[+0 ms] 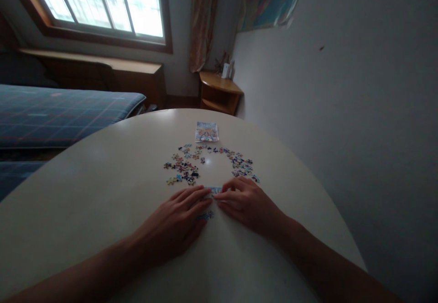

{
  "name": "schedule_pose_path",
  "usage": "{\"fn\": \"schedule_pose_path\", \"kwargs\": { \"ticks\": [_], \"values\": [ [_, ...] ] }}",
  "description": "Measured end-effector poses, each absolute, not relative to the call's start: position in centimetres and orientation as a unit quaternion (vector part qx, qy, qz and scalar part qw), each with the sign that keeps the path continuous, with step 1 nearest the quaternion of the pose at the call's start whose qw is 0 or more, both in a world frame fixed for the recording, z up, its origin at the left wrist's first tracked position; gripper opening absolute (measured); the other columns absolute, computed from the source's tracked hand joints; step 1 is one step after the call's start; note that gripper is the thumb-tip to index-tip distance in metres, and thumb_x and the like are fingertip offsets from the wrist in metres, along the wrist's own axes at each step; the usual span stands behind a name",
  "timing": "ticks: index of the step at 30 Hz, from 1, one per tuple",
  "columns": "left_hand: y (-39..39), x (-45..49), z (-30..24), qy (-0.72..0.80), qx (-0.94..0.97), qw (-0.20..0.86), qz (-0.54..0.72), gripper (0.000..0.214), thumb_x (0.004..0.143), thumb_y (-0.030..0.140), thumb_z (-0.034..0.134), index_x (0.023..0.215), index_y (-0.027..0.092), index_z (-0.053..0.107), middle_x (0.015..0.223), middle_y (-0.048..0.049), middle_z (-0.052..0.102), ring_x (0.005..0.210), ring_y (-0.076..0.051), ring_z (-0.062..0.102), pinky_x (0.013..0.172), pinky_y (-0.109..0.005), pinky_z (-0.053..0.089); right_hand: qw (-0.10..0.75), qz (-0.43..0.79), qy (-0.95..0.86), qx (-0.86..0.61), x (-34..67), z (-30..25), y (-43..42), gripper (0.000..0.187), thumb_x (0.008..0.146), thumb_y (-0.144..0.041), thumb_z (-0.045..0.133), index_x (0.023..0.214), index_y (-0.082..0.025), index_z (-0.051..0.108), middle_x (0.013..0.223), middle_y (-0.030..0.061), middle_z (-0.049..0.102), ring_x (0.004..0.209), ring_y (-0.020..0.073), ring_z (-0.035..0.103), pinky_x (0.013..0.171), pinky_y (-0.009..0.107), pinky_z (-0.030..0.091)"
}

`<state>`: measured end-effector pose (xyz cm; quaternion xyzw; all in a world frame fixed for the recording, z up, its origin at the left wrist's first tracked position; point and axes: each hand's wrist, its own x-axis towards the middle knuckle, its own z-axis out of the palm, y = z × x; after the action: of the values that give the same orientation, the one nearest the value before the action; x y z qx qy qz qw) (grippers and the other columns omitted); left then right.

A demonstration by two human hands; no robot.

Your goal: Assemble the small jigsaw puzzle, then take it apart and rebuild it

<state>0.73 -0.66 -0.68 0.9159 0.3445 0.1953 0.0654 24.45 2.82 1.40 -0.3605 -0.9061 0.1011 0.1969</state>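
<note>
Both hands rest on a round white table (102,193). My left hand (178,223) lies flat with fingers stretched toward a short joined strip of light-blue puzzle pieces (215,189). My right hand (244,200) lies opposite, its fingertips pressing the same strip from the right. A small cluster of pieces (206,215) sits between the two hands, partly under my left fingers. Loose puzzle pieces (183,168) lie scattered just beyond, with more loose pieces (241,164) to the right. A small reference picture (206,131) lies farther back.
The white wall (342,111) runs close along the table's right side. A bed with a blue checked cover (61,111) stands to the left. A wooden corner shelf (219,91) and a window (99,2) are behind.
</note>
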Motion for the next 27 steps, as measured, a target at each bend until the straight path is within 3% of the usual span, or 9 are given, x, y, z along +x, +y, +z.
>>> {"fn": "schedule_pose_path", "kwargs": {
  "ticks": [10,17,23,27],
  "values": [
    [0.0,-0.8,-0.2,0.429,0.870,0.057,0.235,0.021,0.096,0.021,0.049,0.111,0.019,0.063,0.107,-0.0076,0.065,0.096,-0.022,0.059,0.086,-0.042,0.054,0.196,0.118,-0.914,-0.334,24.7,1.4,3.1,0.023,0.089,-0.025,0.063,0.110,-0.025,0.070,0.104,0.0065,0.067,0.096,0.0193,0.059,0.091,0.038,0.047],
    [0.0,-0.7,-0.5,0.382,0.888,0.072,0.247,0.023,0.094,0.016,0.052,0.112,0.022,0.066,0.102,-0.0061,0.065,0.091,-0.019,0.057,0.080,-0.035,0.054,0.171,0.126,-0.940,-0.265,24.4,1.6,2.3,0.024,0.089,-0.030,0.064,0.112,-0.030,0.069,0.111,0.0041,0.067,0.102,0.0177,0.059,0.093,0.036,0.045],
    [0.2,-0.3,-0.7,0.353,0.897,0.058,0.260,0.019,0.097,0.017,0.050,0.104,0.020,0.067,0.098,-0.0058,0.066,0.090,-0.018,0.057,0.080,-0.035,0.053,0.172,0.147,-0.940,-0.255,24.2,1.9,2.0,0.012,0.089,-0.031,0.064,0.098,-0.027,0.072,0.107,0.0027,0.069,0.100,0.0166,0.059,0.094,0.034,0.045],
    [0.4,-0.2,-0.7,0.327,0.909,0.061,0.252,0.019,0.097,0.016,0.049,0.105,0.019,0.066,0.102,-0.0055,0.067,0.095,-0.018,0.057,0.084,-0.034,0.052,0.171,0.139,-0.938,-0.269,24.2,1.7,2.2,0.026,0.091,-0.035,0.062,0.114,-0.024,0.067,0.111,0.0063,0.068,0.105,0.0199,0.058,0.095,0.037,0.045]
  ]
}}
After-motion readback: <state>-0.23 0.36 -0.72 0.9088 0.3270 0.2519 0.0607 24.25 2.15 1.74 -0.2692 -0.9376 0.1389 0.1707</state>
